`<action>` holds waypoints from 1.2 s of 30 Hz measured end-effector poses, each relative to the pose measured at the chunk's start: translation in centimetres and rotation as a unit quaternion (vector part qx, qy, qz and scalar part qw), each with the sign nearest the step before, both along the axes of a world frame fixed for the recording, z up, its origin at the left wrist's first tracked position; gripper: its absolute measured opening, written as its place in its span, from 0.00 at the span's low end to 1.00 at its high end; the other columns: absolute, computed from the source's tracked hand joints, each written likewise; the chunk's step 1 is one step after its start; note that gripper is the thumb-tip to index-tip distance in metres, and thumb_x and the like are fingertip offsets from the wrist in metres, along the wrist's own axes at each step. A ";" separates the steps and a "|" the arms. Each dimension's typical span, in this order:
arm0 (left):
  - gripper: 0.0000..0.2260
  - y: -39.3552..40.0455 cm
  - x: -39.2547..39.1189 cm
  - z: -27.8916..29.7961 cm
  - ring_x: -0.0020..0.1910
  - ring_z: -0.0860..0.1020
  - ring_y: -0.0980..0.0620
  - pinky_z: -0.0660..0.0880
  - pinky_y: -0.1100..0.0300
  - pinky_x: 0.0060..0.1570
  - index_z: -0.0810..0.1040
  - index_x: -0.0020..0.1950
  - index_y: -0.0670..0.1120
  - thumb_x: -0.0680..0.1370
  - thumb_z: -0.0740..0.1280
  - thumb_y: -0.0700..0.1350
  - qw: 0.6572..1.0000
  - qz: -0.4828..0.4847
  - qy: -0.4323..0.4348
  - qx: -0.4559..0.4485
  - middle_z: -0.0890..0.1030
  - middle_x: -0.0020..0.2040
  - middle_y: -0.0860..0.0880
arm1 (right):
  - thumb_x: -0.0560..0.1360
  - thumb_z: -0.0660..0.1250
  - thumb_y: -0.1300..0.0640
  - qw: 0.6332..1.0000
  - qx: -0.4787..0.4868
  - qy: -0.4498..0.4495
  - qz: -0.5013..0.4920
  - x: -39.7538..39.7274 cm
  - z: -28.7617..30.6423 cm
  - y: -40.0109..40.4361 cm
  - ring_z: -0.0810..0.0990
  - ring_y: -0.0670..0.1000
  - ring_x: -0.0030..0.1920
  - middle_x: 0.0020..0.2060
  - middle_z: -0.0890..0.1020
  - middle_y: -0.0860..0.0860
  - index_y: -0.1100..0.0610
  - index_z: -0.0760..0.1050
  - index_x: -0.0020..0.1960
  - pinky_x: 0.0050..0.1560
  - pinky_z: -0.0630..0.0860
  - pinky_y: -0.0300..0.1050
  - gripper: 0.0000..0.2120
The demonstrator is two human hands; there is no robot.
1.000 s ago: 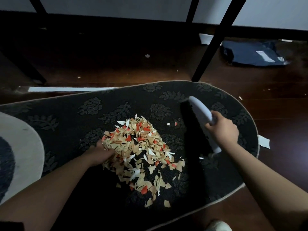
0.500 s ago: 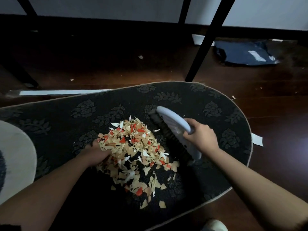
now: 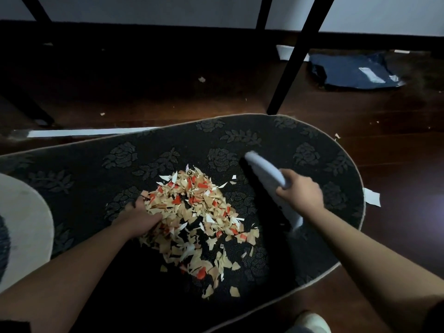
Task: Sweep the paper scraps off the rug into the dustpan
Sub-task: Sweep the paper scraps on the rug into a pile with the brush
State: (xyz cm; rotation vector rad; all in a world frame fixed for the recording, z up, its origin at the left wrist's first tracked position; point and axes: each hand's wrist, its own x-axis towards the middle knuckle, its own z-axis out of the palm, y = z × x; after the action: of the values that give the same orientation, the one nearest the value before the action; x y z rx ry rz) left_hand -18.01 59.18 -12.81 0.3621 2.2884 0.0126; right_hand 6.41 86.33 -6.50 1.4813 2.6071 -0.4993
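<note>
A heap of tan, red and white paper scraps [image 3: 192,212] lies in the middle of a dark oval rug [image 3: 312,152] with a rose pattern. My right hand [image 3: 300,193] grips a hand brush [image 3: 264,171] with a white back and black bristles. The brush is blurred and sits just right of the heap with a small gap. My left hand [image 3: 137,216] rests at the heap's left edge, its fingers partly buried in scraps. The area below that hand is very dark, and I cannot make out a dustpan.
Black table legs [image 3: 288,68] stand on the dark wood floor behind the rug. A dark blue bag [image 3: 355,70] lies at the back right. A pale mat [image 3: 24,224] overlaps the left side. A white paper piece [image 3: 372,197] lies off the rug's right edge. Stray scraps [image 3: 201,79] dot the floor.
The brush swept left into the heap's right edge half a second ago, then pulled back to the right. The heap is packed tighter toward my left hand, which has stayed in place.
</note>
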 end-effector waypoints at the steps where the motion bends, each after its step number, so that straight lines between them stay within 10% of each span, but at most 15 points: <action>1: 0.39 0.0 0.0 0.0 0.76 0.55 0.39 0.60 0.46 0.72 0.44 0.79 0.49 0.77 0.61 0.62 1.000 -0.001 0.001 -0.003 0.50 0.78 0.41 | 0.71 0.65 0.50 1.000 -0.009 0.003 0.019 -0.3 0.1 -0.5 0.80 0.59 0.52 0.52 0.82 0.54 0.42 0.70 0.66 0.48 0.75 0.48 0.23; 15: 0.40 -0.1 0.2 0.3 0.76 0.57 0.38 0.62 0.45 0.72 0.44 0.79 0.49 0.76 0.61 0.64 1.000 -0.020 0.012 -0.002 0.51 0.78 0.41 | 0.73 0.66 0.51 0.995 0.036 0.017 -0.096 1.5 0.9 3.8 0.80 0.60 0.44 0.47 0.82 0.56 0.49 0.72 0.64 0.39 0.76 0.48 0.20; 24: 0.40 0.0 0.4 0.3 0.76 0.55 0.38 0.59 0.44 0.73 0.42 0.79 0.49 0.76 0.60 0.64 0.999 -0.033 0.015 -0.010 0.49 0.79 0.41 | 0.72 0.64 0.50 0.996 0.001 -0.007 0.088 -1.8 0.2 -1.8 0.80 0.58 0.51 0.50 0.83 0.52 0.40 0.70 0.66 0.47 0.75 0.47 0.22; 36: 0.41 0.0 0.2 0.3 0.76 0.56 0.38 0.61 0.46 0.72 0.43 0.79 0.49 0.76 0.60 0.65 0.999 -0.034 0.013 -0.016 0.50 0.78 0.41 | 0.71 0.67 0.50 0.996 0.034 0.015 -0.076 3.9 1.4 2.9 0.80 0.61 0.48 0.48 0.82 0.57 0.48 0.73 0.64 0.43 0.75 0.50 0.21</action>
State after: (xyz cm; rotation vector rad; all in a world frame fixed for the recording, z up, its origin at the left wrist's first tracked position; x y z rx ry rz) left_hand -17.85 59.22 -12.56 0.4267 2.2978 -0.0635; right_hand 10.29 89.21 -5.13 1.7167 2.5696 -0.4555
